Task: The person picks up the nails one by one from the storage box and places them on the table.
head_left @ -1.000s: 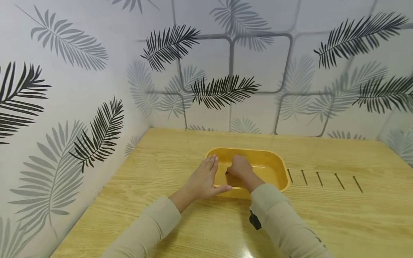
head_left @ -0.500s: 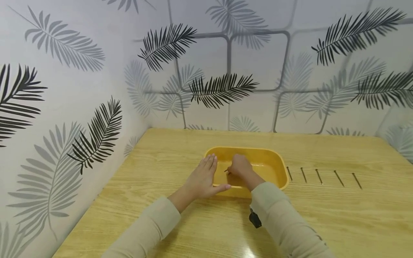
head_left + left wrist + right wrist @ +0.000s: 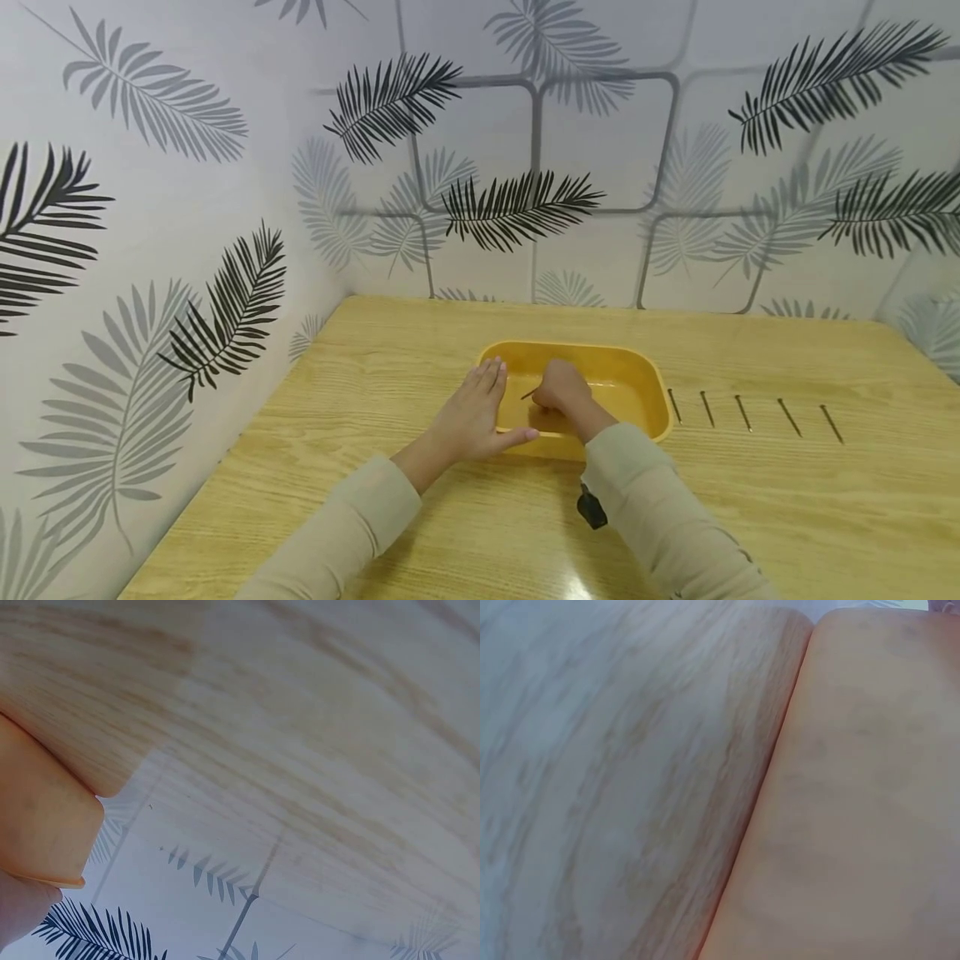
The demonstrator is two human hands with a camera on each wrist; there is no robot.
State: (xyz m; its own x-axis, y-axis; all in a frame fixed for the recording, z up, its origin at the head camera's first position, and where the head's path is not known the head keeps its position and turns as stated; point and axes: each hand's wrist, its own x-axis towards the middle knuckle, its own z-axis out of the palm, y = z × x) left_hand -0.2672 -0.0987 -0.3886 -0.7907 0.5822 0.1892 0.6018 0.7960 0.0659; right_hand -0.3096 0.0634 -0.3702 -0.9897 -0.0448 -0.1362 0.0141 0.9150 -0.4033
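Right hand pinches a nail inside the yellow tray; left hand, grip relaxed, steadies its rim.

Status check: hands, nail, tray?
Left hand open, resting on the yellow tray rim. Right hand inside the tray, pinching a nail. Five nails in a row on the table, right of the tray. Nothing in the way.
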